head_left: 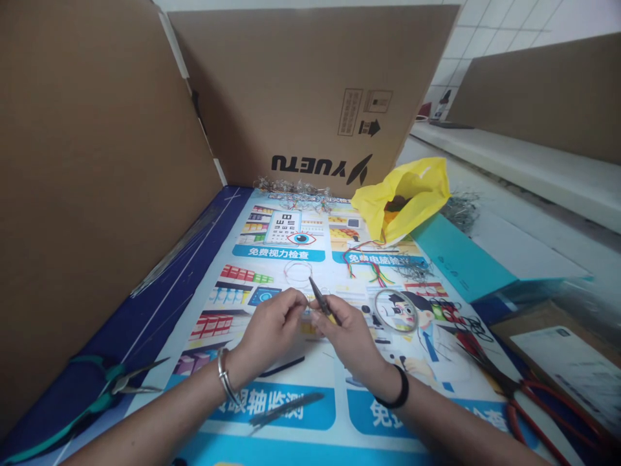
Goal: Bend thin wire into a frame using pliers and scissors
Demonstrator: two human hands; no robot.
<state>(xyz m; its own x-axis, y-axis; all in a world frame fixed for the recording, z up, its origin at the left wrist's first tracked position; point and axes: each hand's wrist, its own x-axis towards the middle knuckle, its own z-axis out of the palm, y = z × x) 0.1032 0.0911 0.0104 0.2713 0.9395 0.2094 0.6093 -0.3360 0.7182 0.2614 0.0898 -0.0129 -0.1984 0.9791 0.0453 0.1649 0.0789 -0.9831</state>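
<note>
My right hand (350, 336) is closed around a pair of needle-nose pliers (319, 296), with the dark tapered jaws pointing up and away from me. Close beside it, my left hand (274, 327) pinches a thin wire (307, 307) between thumb and fingertips, mostly hidden by the fingers. Just past the fingertips shows a thin wire loop (297, 274); whether it joins the pinched piece I cannot tell. To the right of my hands lies a round coil of wire (395, 310). A bundle of short dark wires (286, 411) rests on the printed sheet nearer to me.
Teal-handled pliers (111, 388) lie open at left, red-handled scissors (521, 391) at right. Beyond are a yellow bag (412, 200), braided cords (376, 268) and tangled wire (295, 188). Cardboard panels (310, 84) wall the back and left. A blue box (466, 259) stands right.
</note>
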